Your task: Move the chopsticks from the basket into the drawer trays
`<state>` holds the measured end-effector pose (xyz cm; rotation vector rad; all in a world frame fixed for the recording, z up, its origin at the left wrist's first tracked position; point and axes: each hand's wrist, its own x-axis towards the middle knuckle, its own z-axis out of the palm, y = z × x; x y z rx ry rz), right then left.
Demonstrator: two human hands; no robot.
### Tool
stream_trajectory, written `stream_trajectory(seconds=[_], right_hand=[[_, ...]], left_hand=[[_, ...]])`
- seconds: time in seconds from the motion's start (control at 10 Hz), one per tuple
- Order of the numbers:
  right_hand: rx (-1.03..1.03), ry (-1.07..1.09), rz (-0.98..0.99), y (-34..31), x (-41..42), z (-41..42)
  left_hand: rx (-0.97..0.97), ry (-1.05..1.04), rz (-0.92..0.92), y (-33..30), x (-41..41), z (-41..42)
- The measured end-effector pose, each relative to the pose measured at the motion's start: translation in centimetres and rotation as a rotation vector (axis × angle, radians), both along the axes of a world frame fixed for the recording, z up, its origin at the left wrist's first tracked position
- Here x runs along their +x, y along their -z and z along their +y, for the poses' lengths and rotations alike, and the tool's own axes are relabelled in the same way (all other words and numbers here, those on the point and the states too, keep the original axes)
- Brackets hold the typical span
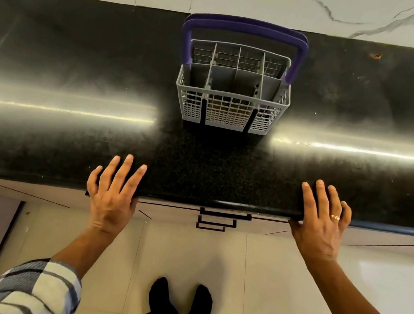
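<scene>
Both hands' fingers (126,171) splayed flat, empty, on speckled counter (213,163); gridded basket (232,98) behind

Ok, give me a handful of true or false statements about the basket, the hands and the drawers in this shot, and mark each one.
1. The cutlery basket stands upright on the black countertop. True.
2. The left hand is gripping the basket's purple handle. False: it rests flat on the countertop's front edge, well clear of the basket.
3. The right hand wears a ring. True.
4. The top drawer is pulled wide open. False: the drawers below the counter are closed, and only their dark handles show.
5. Chopsticks stick up high above the basket's rim. False: nothing rises above the rim.
6. Both hands are empty. True.
</scene>
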<state>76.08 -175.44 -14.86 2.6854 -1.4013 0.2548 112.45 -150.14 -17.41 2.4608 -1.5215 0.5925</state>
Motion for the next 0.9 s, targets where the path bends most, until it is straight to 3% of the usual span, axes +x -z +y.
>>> stream_trajectory(seconds=[0.6,0.8,0.9], right_hand=[[-0.065,-0.028,-0.053,0.5,-0.1,-0.1],[0.0,0.0,0.011,-0.4,-0.3,-0.2],[0.101,-0.048,0.045,-1.5,0.9,1.0]], left_hand=[[-0.08,-0.017,-0.04,0.7,0.0,-0.1],[0.044,-0.044,0.028,-0.6,-0.3,0.1],[0.144,-0.024,0.192,-2.5,-1.7,-0.8]])
